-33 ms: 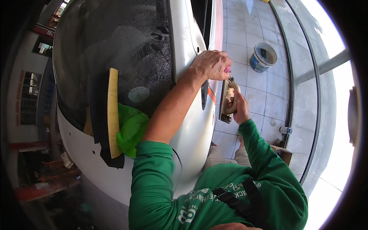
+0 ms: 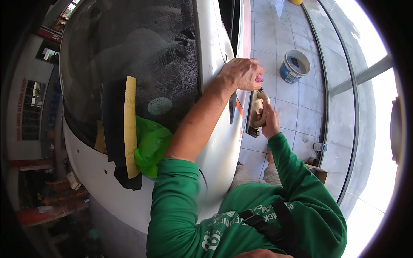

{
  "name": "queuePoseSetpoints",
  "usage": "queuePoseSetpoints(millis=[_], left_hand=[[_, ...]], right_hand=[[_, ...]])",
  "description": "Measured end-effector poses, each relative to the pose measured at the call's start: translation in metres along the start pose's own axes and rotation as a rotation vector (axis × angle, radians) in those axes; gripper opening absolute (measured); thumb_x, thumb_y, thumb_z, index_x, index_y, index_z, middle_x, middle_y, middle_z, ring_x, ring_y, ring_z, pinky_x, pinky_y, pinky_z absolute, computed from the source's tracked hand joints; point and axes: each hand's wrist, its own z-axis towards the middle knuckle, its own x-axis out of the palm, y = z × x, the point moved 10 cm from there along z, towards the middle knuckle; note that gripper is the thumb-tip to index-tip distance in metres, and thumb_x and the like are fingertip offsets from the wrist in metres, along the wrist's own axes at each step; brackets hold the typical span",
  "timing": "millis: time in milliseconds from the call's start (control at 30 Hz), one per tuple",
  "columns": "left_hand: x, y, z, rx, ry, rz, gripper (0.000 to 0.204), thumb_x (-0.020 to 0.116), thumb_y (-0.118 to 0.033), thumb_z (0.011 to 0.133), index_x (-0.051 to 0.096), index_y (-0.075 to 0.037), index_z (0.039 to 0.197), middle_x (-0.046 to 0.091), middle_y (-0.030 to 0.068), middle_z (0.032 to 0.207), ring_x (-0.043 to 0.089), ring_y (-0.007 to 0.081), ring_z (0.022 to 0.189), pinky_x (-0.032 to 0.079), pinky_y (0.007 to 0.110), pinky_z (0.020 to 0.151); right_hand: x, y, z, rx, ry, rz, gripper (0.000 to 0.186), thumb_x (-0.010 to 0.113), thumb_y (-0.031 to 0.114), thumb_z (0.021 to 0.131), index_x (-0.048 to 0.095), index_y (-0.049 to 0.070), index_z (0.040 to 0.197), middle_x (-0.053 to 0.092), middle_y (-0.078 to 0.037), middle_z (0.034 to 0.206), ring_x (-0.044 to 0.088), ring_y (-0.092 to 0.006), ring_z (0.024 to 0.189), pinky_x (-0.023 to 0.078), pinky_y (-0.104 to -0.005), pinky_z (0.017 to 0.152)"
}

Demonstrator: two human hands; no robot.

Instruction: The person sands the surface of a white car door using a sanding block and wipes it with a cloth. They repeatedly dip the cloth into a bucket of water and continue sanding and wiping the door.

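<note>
left fingers: curled shut on a small pink thing [image 2: 259, 78], only a sliver showing; the left hand [image 2: 243, 73] presses it against the car's white pillar [image 2: 213, 64].
right fingers: wrapped around a flat board [image 2: 254, 112] loaded with beige paste; the right hand [image 2: 267, 120] grips it from below.
key relation: the board lies just under and slightly right of the left fist, close but whether touching cannot be told; its long axis runs up-down, along the pillar; the left hand is the nearer one to the panel, the right hangs off the car's side.
arms: green sleeves, the left pushed up to the elbow, forearm stretched across the body panel.
surface: white car body [image 2: 107, 189], curved and dusty; speckled dark windscreen [image 2: 129, 43] to the left.
on the glass: a yellow-and-black sanding block [image 2: 129, 129] standing lengthways, a green bag [image 2: 151, 146] bunched beside its lower end, a round sticker [image 2: 159, 105].
room: pale tiled floor [image 2: 297, 103] at right, a blue-and-white bucket [image 2: 295, 65] well apart from the hands, a curved glass wall with bright daylight beyond.
</note>
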Motion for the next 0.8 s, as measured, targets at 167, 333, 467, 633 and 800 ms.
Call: queuePoseSetpoints(millis=[167, 333, 467, 633, 800], left_hand=[[-0.012, 0.001, 0.006, 0.007, -0.041, -0.282, 0.039, 0.08, -0.039, 0.078, 0.075, -0.005, 0.095, 0.068, 0.014, 0.102, 0.068, 0.0308, 0.102, 0.056, 0.042, 0.093], [0.015, -0.003, 0.007, 0.049, 0.138, -0.39, 0.058, 0.09, -0.042, 0.071, 0.073, -0.01, 0.116, 0.067, 0.0178, 0.123, 0.063, 0.0346, 0.121, 0.051, 0.044, 0.107], [0.023, -0.011, 0.005, 0.046, 0.18, -0.361, 0.082, 0.095, -0.033, 0.069, 0.062, -0.018, 0.143, 0.05, 0.0215, 0.155, 0.049, 0.0393, 0.144, 0.042, 0.047, 0.12], [-0.006, 0.001, 0.049, 0.055, 0.039, -0.38, 0.04, 0.081, -0.009, 0.076, 0.066, -0.001, 0.112, 0.072, 0.0165, 0.107, 0.071, 0.0358, 0.101, 0.058, 0.042, 0.091], [-0.063, 0.047, 0.151, -0.083, -0.017, -0.119, 0.022, 0.075, -0.006, 0.08, 0.057, -0.001, 0.092, 0.062, 0.0133, 0.082, 0.065, 0.0331, 0.073, 0.054, 0.042, 0.07]], right_hand=[[0.025, 0.009, 0.01, -0.014, -0.09, 0.037, 0.024, 0.061, 0.031, 0.106, 0.062, 0.009, 0.114, 0.06, -0.003, 0.088, 0.058, -0.0165, 0.072, 0.052, -0.0311, 0.064], [0.109, 0.054, -0.006, -0.196, 0.27, 0.061, 0.028, 0.064, 0.014, 0.101, 0.062, 0.004, 0.126, 0.068, -0.008, 0.118, 0.071, -0.0216, 0.101, 0.061, -0.0375, 0.08], [0.119, 0.058, 0.035, -0.167, 0.457, 0.192, 0.03, 0.056, 0.012, 0.104, 0.055, 0.007, 0.134, 0.068, -0.005, 0.122, 0.07, -0.0177, 0.109, 0.06, -0.0347, 0.092], [0.117, 0.09, 0.079, -0.372, 0.365, 0.017, 0.026, 0.063, 0.027, 0.104, 0.062, 0.007, 0.121, 0.067, -0.007, 0.109, 0.066, -0.0201, 0.091, 0.055, -0.0336, 0.077], [0.13, 0.12, 0.156, 0.005, 0.186, 0.17, 0.032, 0.063, 0.041, 0.105, 0.058, 0.01, 0.098, 0.052, -0.001, 0.078, 0.049, -0.0127, 0.065, 0.043, -0.0304, 0.057]])
